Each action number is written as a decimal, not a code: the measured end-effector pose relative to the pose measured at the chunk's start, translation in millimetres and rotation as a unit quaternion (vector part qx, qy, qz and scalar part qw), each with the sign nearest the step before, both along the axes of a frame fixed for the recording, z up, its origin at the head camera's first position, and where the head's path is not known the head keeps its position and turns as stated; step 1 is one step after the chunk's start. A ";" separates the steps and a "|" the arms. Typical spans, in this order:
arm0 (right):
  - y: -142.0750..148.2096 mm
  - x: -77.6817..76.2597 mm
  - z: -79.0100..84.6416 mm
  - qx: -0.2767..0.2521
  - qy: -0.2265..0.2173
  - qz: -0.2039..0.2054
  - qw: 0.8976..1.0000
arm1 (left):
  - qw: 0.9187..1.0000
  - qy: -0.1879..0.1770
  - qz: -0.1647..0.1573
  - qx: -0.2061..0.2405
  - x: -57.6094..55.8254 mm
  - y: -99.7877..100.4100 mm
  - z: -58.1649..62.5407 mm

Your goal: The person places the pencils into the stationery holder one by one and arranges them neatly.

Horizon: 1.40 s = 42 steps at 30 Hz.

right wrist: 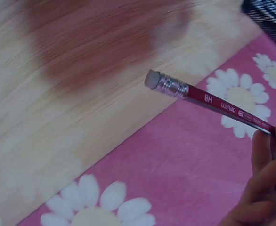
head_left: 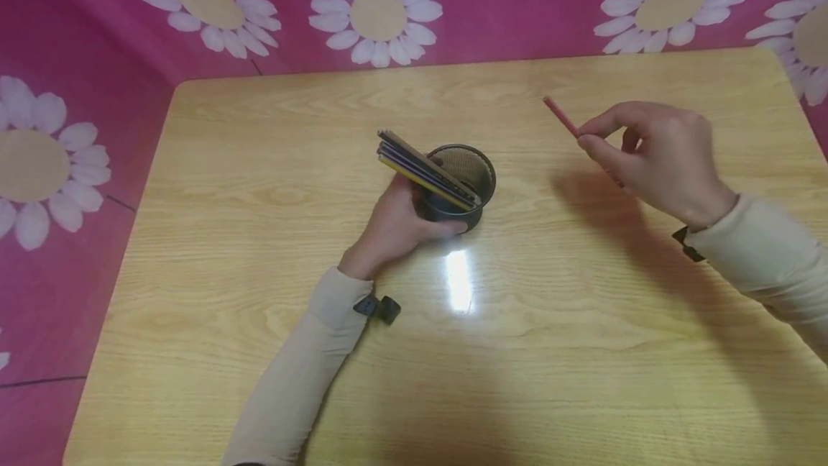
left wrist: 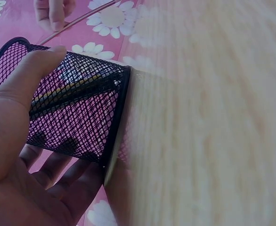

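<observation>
Near the middle of the table, my left hand [head_left: 394, 225] grips a black mesh pencil cup [head_left: 481, 164], thumb on the near side and fingers around the far side. Several pencils [head_left: 420, 167] lean out of the cup to the left, one yellow and the others dark. In the left wrist view the cup's mesh wall [left wrist: 77, 127] shows pencils slanting inside, its base at the tabletop. Off to the right, my right hand [head_left: 666, 157] pinches a red pencil [head_left: 560, 116] in the air. The right wrist view shows this pencil's eraser end [right wrist: 166, 84] and the letters HB.
The wood-grain table [head_left: 259, 351] has a bright light reflection [head_left: 459, 282] in front of the cup. Behind and to the left hangs a pink cloth [head_left: 498, 6] with white daisies. Small dark devices [head_left: 378, 308] sit at both wrists.
</observation>
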State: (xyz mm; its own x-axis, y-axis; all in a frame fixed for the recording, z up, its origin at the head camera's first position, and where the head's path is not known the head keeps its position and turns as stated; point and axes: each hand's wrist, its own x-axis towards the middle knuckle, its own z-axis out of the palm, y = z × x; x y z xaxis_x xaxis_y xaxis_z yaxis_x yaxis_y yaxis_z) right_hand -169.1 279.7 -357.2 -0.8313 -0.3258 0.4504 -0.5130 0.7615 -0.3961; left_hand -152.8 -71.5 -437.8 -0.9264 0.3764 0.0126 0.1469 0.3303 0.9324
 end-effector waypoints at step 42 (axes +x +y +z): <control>-121.8 13.4 57.1 -0.287 -0.043 0.202 0.936 | 1.000 0.000 -0.013 0.011 0.0 1.7 7.6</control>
State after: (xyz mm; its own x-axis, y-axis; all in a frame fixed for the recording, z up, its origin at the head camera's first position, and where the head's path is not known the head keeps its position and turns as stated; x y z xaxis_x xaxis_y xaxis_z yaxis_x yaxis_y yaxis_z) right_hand -155.7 157.9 -300.1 -0.7337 -0.3464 0.5846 -0.6606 0.1624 -0.7329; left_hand -152.8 -69.8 -430.1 -0.9159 0.4008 0.0219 0.1558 0.3047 0.9396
